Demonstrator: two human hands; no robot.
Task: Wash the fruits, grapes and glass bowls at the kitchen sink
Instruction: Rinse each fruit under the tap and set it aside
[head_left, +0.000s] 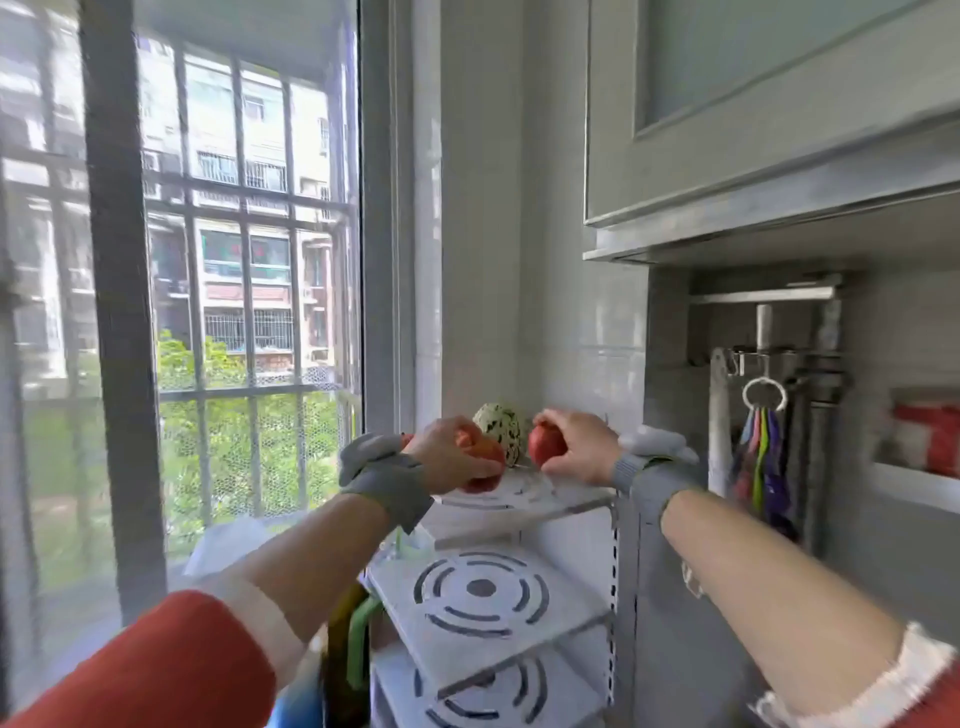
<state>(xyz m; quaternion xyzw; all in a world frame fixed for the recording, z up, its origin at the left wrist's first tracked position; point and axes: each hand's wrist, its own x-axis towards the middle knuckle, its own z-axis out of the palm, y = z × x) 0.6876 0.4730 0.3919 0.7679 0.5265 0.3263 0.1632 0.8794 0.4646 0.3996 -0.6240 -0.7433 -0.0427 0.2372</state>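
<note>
Both hands reach up to the top tier of a white corner shelf (566, 499) whose flat tiers are cut with concentric ring slots. The left hand (449, 460) curls its fingers round a smooth red fruit (485, 462), roundish and glossy (its lower half looks like a second red fruit beneath, but blur makes that hard to tell). The right hand (582, 447) grips another red fruit (545, 444) from the side, thumb over the top. Between and behind them stands a pale oval melon (501, 423) mottled with dark green, half hidden by the hands. Grey fabric bands wrap both wrists. Coloured plastic spoons (761, 447) hang from a ring on a metal rail at right, blurred.
</note>
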